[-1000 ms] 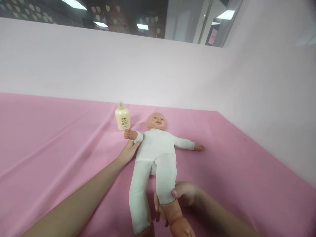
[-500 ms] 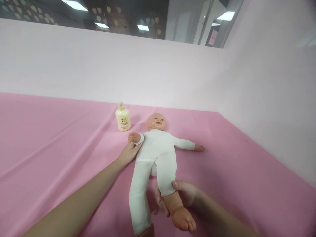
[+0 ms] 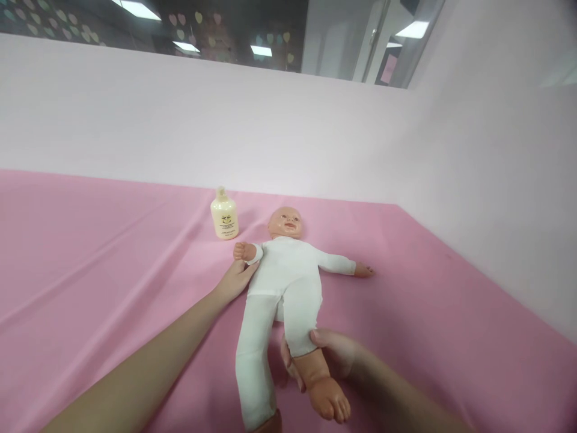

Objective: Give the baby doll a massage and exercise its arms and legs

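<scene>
A baby doll (image 3: 291, 264) with a bald head and a white bodysuit lies on its back, head away from me. Its arm on the left is bent, with the small fist raised. My left hand (image 3: 236, 280) is closed about that arm beside the doll's torso, thumb against the white cloth; the other fingers are mostly hidden. Lower down, my right hand (image 3: 336, 352) wraps round the doll's leg on the right near the trouser cuff. Its thumb lies on the outer side and the fingertips show from beneath, on the inner side. The doll's other leg stretches towards me.
Upright beyond my left hand stands a cream pump bottle (image 3: 224, 218) with a dark printed label. Pink cloth (image 3: 135, 252) with shallow folds covers the surface. White walls (image 3: 225, 132) rise at the back and right, with a window (image 3: 252, 30) above.
My right hand has shifted slightly left with the doll's leg, and the foot has swung a little left and up. My left hand and the bottle have stayed in place.
</scene>
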Tool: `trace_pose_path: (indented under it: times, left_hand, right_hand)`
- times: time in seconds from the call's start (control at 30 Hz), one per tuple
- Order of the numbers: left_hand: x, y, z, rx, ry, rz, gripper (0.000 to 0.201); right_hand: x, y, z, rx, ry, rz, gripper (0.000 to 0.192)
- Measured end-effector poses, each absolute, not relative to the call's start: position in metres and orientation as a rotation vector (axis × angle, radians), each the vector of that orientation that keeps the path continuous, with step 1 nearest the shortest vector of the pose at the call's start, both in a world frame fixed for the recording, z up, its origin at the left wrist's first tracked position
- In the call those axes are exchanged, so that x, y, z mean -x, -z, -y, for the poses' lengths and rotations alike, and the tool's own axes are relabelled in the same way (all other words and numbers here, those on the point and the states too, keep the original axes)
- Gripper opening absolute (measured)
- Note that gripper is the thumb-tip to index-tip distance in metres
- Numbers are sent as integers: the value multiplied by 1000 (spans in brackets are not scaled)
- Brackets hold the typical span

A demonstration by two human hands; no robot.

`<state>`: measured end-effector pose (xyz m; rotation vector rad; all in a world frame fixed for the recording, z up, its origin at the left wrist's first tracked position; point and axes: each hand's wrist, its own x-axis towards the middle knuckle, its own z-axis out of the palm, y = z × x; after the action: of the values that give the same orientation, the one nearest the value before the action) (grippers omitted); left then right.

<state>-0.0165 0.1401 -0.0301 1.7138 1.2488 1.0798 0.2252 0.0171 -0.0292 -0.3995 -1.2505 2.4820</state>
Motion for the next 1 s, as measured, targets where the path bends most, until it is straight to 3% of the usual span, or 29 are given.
trace_pose_path:
  times: [1.0]
  left_hand:
    - [17, 30, -141, -1748, -1043, -1222, 47]
  right_hand:
    - [-220, 20, -17, 309, -2574, 1222, 66]
